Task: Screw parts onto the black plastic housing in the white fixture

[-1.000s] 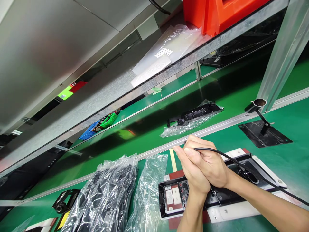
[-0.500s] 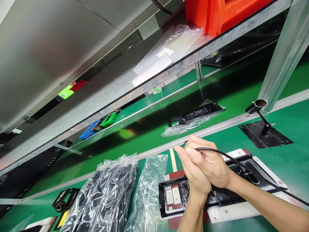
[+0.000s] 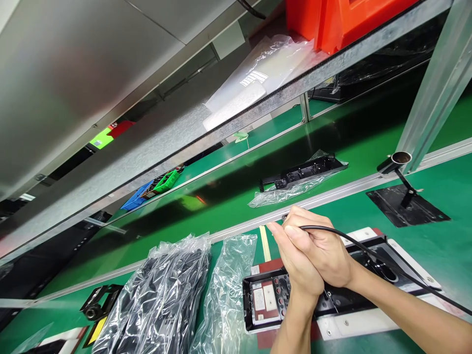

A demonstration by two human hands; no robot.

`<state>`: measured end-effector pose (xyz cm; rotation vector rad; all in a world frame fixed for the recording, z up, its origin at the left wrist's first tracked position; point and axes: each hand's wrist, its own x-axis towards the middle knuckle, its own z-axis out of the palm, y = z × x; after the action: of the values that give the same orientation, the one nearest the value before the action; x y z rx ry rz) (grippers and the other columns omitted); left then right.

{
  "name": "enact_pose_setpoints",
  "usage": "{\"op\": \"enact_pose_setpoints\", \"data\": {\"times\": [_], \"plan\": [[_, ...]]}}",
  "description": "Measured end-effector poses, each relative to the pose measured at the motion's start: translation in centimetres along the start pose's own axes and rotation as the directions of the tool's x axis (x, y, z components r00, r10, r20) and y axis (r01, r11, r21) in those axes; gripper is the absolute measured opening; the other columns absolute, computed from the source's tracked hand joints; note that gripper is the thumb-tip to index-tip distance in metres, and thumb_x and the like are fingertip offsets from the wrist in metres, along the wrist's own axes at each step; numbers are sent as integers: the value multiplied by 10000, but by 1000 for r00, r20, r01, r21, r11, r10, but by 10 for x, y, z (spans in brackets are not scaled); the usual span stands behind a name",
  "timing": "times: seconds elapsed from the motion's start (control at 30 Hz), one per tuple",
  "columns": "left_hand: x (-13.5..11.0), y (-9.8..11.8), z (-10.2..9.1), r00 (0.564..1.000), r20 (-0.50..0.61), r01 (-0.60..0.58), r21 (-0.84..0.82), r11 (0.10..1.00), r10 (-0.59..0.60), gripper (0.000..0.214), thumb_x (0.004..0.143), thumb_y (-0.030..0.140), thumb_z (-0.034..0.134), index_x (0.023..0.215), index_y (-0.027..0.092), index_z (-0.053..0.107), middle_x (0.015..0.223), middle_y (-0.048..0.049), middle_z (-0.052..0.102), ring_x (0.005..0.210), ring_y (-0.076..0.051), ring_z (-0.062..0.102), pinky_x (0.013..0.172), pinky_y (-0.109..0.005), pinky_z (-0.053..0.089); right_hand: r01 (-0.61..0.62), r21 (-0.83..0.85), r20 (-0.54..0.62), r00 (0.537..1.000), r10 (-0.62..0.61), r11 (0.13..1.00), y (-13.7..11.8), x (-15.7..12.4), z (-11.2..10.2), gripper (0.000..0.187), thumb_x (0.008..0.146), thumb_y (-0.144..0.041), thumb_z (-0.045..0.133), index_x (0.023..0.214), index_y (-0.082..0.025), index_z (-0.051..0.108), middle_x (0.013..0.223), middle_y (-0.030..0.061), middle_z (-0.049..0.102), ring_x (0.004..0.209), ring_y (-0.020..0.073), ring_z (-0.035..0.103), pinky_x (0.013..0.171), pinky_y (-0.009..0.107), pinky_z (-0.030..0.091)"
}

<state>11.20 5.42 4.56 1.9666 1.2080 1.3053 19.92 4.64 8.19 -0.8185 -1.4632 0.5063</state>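
My two hands are pressed together above the black housing (image 3: 254,319). Closed around a black cable (image 3: 350,239), my right hand (image 3: 328,253) lies against my left hand (image 3: 300,273). The left fingers are closed about the same spot, mostly hidden behind the right hand. A small dark end piece (image 3: 283,218) pokes out past the fingertips. From the hands the cable arcs right, over the housing and past the right forearm. The housing rests on a fixture with white blocks (image 3: 354,324) and red-brown plates; the forearms cover part of it.
Bagged black parts (image 3: 158,295) and a crumpled clear bag (image 3: 224,290) lie to the left. Behind the metal rail, a black tray-like part (image 3: 306,172) sits on plastic. A black stand (image 3: 409,204) is at right. Overhead runs a shelf with a red bin (image 3: 332,24).
The view has shifted very slightly. Both hands stay clasped on the cable in nearly the same position.
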Motion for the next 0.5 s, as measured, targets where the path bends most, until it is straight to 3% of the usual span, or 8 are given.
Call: {"op": "enact_pose_setpoints", "data": {"times": [0.1,0.23,0.37,0.5], "plan": [[0,-1,-3,998,-44,44,-34,998,-46,422,1036,486,527,1323,185,595,1359,-146,613,1210,-285,626,1013,-503,539,4,9,5,1000,-4,1000,-1,1,0,402,1071,-317,445,695,-188,498,706,6,515,723,152,455,690,333,366],[1,1,-3,995,-42,90,-72,993,-93,609,1065,598,258,1302,158,606,1291,-201,660,1255,-313,618,1051,-475,528,3,15,18,1000,-3,1000,0,0,-1,402,1076,-316,438,704,-192,525,711,14,532,727,160,465,687,335,373],[3,6,-3,990,-34,132,-96,987,-136,674,1052,640,216,1278,143,612,1164,-194,703,1178,-313,659,984,-461,568,-17,18,30,999,17,1000,1,-3,-1,404,1078,-317,440,707,-191,536,718,18,544,727,163,472,679,333,376],[5,15,-4,988,-40,144,-122,982,-150,692,1055,632,142,1129,168,649,1031,-168,709,981,-279,694,933,-459,582,-27,28,30,999,26,999,3,-3,-1,397,1076,-314,452,710,-189,543,728,15,543,724,157,481,676,333,381]]}}
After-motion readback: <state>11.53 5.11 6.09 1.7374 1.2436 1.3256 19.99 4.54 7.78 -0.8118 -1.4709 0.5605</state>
